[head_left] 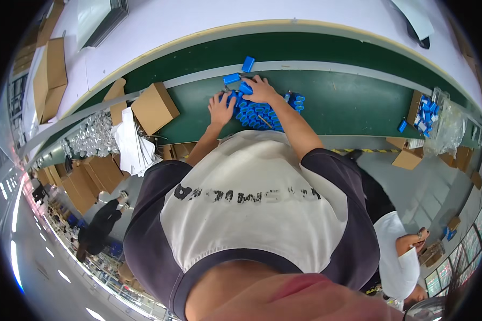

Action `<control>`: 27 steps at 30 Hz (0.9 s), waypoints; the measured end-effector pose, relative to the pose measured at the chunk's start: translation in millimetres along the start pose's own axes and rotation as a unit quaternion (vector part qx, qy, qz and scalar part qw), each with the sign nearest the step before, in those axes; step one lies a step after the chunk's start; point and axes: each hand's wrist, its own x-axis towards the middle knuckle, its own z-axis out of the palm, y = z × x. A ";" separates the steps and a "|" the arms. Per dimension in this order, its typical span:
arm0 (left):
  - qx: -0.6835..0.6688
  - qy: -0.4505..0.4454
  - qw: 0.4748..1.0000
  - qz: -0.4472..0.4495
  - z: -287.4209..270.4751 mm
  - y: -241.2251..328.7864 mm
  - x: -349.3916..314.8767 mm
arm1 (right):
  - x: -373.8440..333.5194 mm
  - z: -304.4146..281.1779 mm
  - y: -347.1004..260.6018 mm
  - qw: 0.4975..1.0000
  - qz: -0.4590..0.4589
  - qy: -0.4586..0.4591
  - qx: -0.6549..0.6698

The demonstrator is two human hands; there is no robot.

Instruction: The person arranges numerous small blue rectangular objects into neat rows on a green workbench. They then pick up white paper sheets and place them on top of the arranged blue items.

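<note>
On the green bench, a tight cluster of blue-wrapped battery packs (250, 115) lies close to my body. My right hand (261, 90) reaches over its far side, fingers bent around a blue battery pack (245, 88). Just to the left, my left hand (220, 110) has its fingers and thumb curled at another blue pack (232, 97), partly hidden by the hand. Two loose packs lie beyond my fingers: one flat pack (231, 78) and one farther pack (248, 64). A thin tan stick-like piece (264, 121) rests across the cluster.
At left stand a cardboard box (155, 108), white paper sheets (131, 142) and a heap of clear plastic parts (93, 134). A box of blue packs (426, 115) with clear plastic bags (447, 123) is at right. A raised white shelf (198, 18) runs behind. A person (399, 251) is at lower right.
</note>
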 end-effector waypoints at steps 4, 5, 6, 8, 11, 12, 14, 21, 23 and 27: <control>-0.002 0.103 0.991 0.084 10.1 -25.8 49.7 | 5.1 -0.8 34.5 0.973 -0.127 0.194 0.000; -0.003 0.103 0.986 0.133 5.6 -3.0 72.9 | -8.6 2.2 49.6 0.961 -0.126 0.248 -0.005; -0.019 0.125 0.978 0.166 2.0 5.8 86.4 | -25.2 -3.2 50.9 0.943 -0.091 0.321 0.003; -0.045 0.046 0.981 0.183 3.6 36.6 110.1 | -70.0 -17.4 80.9 0.901 0.010 0.434 -0.010; 0.057 -0.047 0.973 0.218 15.5 62.4 121.7 | -121.3 -6.1 129.7 0.874 0.246 0.379 0.180; 0.118 -0.079 0.968 0.208 15.8 71.6 115.9 | -131.3 5.2 138.2 0.842 0.327 0.324 0.281; 0.080 -0.042 0.967 0.238 26.8 52.3 113.6 | -129.7 32.3 124.6 0.835 0.338 0.280 0.332; -0.032 0.025 0.978 0.205 16.5 -27.5 71.4 | -109.9 61.4 97.4 0.854 0.275 0.260 0.356; -0.010 0.050 0.977 0.207 8.0 -51.2 60.6 | -94.9 57.7 82.5 0.872 0.265 0.246 0.330; 0.008 0.063 0.977 0.203 -9.8 -84.6 35.3 | -68.1 46.5 55.5 0.917 0.221 0.217 0.251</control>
